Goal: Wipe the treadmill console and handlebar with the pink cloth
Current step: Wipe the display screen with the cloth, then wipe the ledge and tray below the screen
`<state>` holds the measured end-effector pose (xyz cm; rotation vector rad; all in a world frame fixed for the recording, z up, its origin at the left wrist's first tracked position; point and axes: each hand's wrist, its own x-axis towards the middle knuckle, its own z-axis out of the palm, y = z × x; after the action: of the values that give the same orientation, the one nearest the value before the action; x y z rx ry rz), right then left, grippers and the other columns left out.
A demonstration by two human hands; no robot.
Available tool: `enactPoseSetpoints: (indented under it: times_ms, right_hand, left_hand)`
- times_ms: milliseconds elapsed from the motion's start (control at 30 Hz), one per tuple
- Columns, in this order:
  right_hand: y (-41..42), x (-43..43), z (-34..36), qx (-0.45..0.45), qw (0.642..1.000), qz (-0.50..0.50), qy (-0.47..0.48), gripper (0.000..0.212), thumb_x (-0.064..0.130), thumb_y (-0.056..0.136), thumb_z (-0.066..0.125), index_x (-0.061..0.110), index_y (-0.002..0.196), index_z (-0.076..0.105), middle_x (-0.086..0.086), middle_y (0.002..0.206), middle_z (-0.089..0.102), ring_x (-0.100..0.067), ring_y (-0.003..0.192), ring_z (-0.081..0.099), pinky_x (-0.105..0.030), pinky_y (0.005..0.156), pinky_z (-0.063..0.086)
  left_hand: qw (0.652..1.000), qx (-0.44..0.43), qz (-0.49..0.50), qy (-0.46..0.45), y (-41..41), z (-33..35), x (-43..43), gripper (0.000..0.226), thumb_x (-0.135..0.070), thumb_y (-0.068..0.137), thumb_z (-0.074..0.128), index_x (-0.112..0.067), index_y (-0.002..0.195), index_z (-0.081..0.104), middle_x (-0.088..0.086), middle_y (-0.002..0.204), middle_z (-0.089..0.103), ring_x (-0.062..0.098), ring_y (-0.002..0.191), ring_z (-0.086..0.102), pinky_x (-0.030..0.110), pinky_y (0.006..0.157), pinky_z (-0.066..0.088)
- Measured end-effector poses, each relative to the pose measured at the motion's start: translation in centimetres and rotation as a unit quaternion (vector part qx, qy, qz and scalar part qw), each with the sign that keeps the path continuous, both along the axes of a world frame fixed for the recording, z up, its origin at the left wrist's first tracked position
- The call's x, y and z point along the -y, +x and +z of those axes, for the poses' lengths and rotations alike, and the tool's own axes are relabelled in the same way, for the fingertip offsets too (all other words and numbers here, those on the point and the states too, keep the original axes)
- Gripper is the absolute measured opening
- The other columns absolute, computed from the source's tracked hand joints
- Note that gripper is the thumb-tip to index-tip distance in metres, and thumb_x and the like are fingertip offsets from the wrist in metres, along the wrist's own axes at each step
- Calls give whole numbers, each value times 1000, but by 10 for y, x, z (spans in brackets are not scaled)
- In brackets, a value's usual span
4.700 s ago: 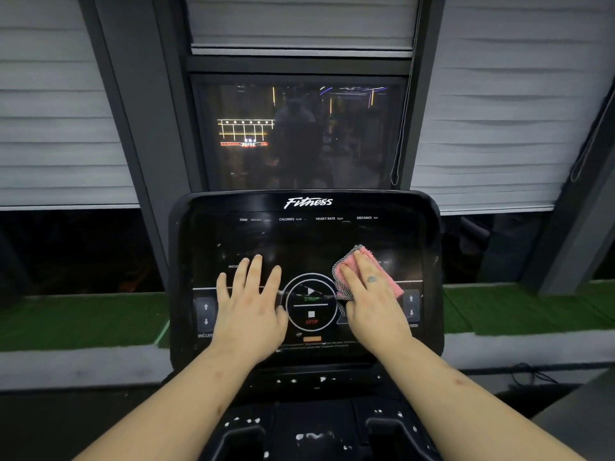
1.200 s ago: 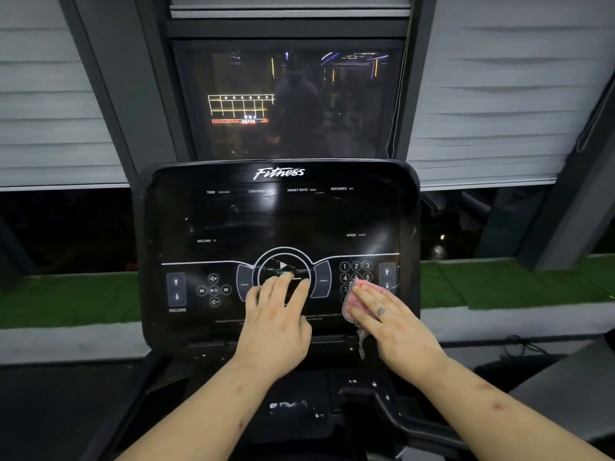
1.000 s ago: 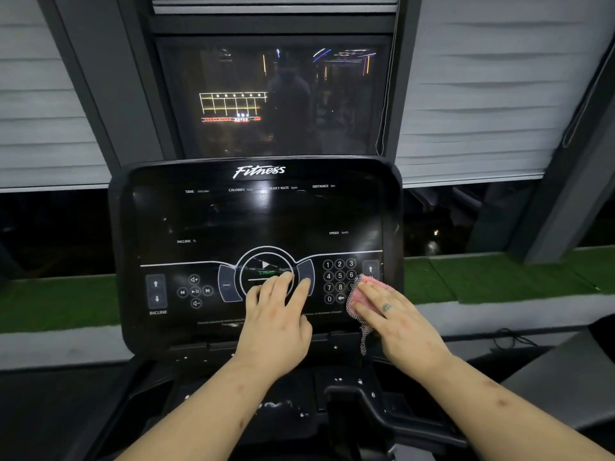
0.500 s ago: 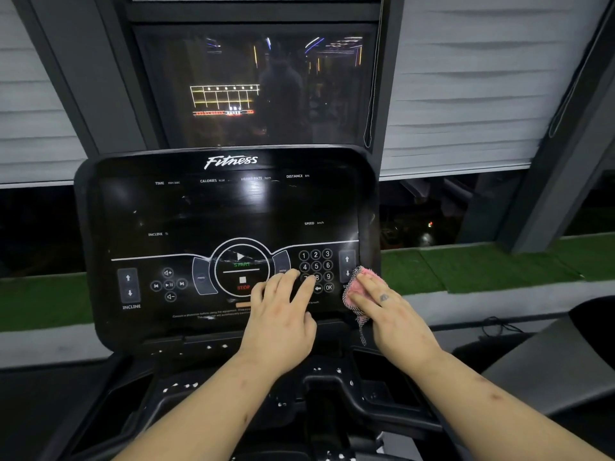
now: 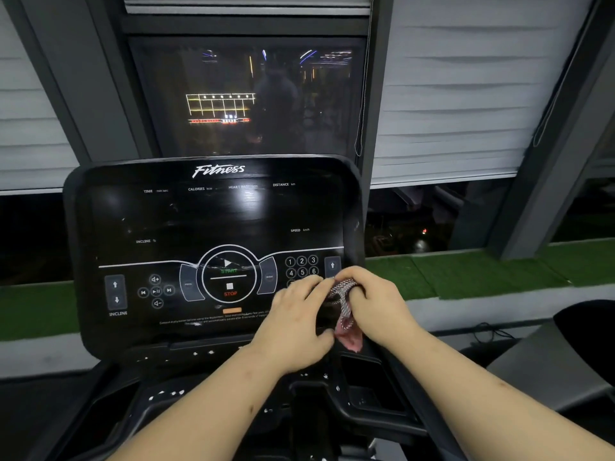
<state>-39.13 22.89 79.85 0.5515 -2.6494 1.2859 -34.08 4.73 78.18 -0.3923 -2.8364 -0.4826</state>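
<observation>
Right hand (image 5: 376, 304): your fingers are curled round the bunched pink mesh-weave cloth (image 5: 344, 292), clenched on its top. A loose pink tail hangs down between your two hands. Left hand (image 5: 296, 324): fingertips reach across onto the bunch and the thumb lies just beside the tail. It could be a pinch or only a touch, and the blur makes it impossible to tell which. Both hands meet at one spot, and the cloth is lifted into a wad instead of lying flat, so this reads as regathering or refolding to get a fresh face, not a wiping stroke. The cloth hovers in front of the lower right corner of the glossy black treadmill console (image 5: 213, 221), covering the bottom of the white number keypad (image 5: 302, 266), near the console's right edge. Below is a black moulded tray flecked with white specks (image 5: 166, 392). The handlebar is hard to pick out among these dark mouldings, and I judge it not yet wiped.
</observation>
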Motion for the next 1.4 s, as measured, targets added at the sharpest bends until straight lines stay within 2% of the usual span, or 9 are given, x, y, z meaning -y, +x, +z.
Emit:
enactPoseSetpoints:
  times_ms: [167,400,633,733,900,1067,1133,1267,1400]
  right_hand:
    - [-1,-3,12,83,990,27,-107,41,2,95,51,39,93,68,9,93,73,-13,90,70,-39,83,59]
    - [-2,-12,21,128,979,68,-143,21,18,99,63,37,99,71,2,96,77,-28,96,73,-53,90,59]
    - [-9,-29,13,165,959,97,-208,19,25,95,65,35,109,72,-24,96,71,-42,85,67,-55,84,55]
    - [-12,-36,3,167,968,68,-173,20,23,96,67,41,105,72,-4,93,72,-19,86,68,-44,84,54]
    - [9,-38,-8,-109,992,10,-57,27,28,89,71,32,115,63,18,116,58,5,112,54,-25,98,48]
    - [33,-21,-21,-18,988,144,55,99,52,81,74,37,162,19,20,165,21,5,148,24,-23,120,27]
    - [33,-13,-30,2,989,134,61,100,40,90,73,38,164,6,18,170,11,1,153,19,-28,123,27]
    - [33,-9,-36,4,992,120,45,74,12,104,51,34,164,14,13,166,30,-4,148,35,-30,120,35]
    - [31,-16,-40,61,992,104,29,64,15,106,42,46,160,25,18,141,51,-6,120,59,-27,105,48]
  left_hand:
    - [985,26,-14,171,-7,11,-10,68,-35,90,70,-34,152,43,-18,147,48,4,134,45,13,109,28]
    - [964,5,32,264,-15,34,-23,11,-33,101,59,-35,101,69,-13,88,69,1,85,62,19,73,47]
    - [953,26,72,294,-24,46,-25,14,-29,100,60,-37,103,72,-15,94,72,-2,89,64,23,79,51]
    - [954,31,92,284,-25,48,-27,12,-31,100,61,-35,103,72,-14,93,71,-1,87,64,24,76,52]
    - [952,39,158,260,-27,42,-35,10,-31,98,63,-27,101,72,-9,89,70,12,82,67,27,67,49]
    - [949,58,203,234,-26,38,-43,14,-31,99,57,-26,100,70,-9,93,68,11,88,63,27,75,44]
    - [947,65,208,235,-23,36,-45,18,-33,101,54,-25,97,70,-10,89,68,9,84,63,26,69,45]
    - [946,94,198,239,-15,30,-42,22,-36,100,55,-24,87,69,-6,80,71,12,78,67,33,71,55]
    - [944,132,178,244,-7,23,-35,22,-41,99,56,-29,87,70,-7,76,75,11,78,70,37,81,57]
